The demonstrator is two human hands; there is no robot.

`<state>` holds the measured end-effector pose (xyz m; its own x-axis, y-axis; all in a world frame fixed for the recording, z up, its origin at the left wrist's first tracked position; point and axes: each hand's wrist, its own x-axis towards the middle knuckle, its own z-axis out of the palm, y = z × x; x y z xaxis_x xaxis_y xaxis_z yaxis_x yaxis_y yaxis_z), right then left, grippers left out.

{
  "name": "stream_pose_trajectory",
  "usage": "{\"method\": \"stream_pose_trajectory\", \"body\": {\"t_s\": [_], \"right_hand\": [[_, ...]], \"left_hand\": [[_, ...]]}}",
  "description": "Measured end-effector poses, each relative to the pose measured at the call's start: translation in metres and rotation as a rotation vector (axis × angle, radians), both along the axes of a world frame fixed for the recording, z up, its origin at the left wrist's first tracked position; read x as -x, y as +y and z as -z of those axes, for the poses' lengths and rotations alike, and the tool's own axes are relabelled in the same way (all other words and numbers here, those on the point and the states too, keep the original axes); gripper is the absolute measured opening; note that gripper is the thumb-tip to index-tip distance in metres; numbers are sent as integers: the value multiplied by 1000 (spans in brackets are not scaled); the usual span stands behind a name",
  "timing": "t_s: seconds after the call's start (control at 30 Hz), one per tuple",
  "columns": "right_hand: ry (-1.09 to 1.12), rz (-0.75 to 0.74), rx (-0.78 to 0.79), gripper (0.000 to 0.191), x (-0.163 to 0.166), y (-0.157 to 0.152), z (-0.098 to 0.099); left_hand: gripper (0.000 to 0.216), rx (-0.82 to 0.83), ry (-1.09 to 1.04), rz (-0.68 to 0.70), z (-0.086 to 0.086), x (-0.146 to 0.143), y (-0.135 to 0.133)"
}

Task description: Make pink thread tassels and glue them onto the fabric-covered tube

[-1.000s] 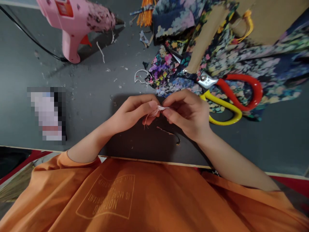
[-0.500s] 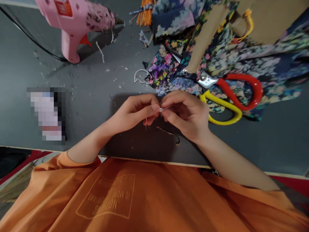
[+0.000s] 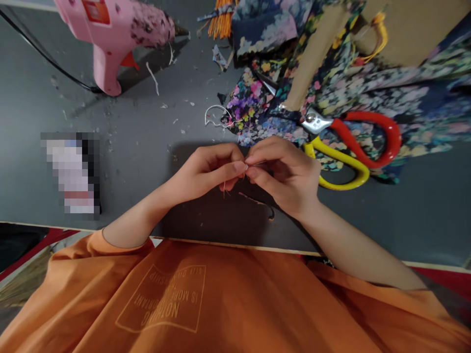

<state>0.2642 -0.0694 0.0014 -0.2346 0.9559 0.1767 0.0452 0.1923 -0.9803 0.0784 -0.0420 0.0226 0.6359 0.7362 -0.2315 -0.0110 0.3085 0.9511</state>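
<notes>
My left hand [image 3: 211, 169] and my right hand [image 3: 289, 174] meet over the dark tabletop, fingertips nearly touching. Both are closed in a pinch on fine pale thread [image 3: 225, 188], whose loose ends dangle below my left fingers. A thin straight line runs between my right thumb and forefinger; whether it is thread or a needle is too small to tell. Just right of my right hand lie scissors [image 3: 312, 121] with one red and one yellow handle, their blades partly over floral fabric [image 3: 253, 95].
A pink glue gun [image 3: 105, 49] with a black cord lies at upper left. A blurred-out object [image 3: 73, 176] sits at left. Brown card [image 3: 415, 29], an orange tassel [image 3: 220, 19], a loop of white thread [image 3: 217, 116] and scraps are spread about. The table's edge [image 3: 221, 246] runs by my body.
My left thumb has slid slightly right, now covering most of the small white bit that showed between the fingertips. The dangling thread ends have shifted a little.
</notes>
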Motion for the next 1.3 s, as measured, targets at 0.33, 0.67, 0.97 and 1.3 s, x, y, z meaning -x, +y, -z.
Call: {"method": "stream_pose_trajectory", "body": {"t_s": [0.33, 0.67, 0.97, 1.3], "right_hand": [[-23, 17, -14, 8, 0, -2, -2], [-33, 36, -43, 6, -2, -2, 0], [-263, 171, -458, 10, -1, 4, -3], [-372, 218, -561, 7, -4, 2, -5]], "left_hand": [[26, -128, 18, -9, 2, 3, -2], [18, -250, 72, -33, 1, 4, -4], [7, -463, 87, -53, 7, 6, -3], [29, -315, 7, -1, 2, 6, -3]]}}
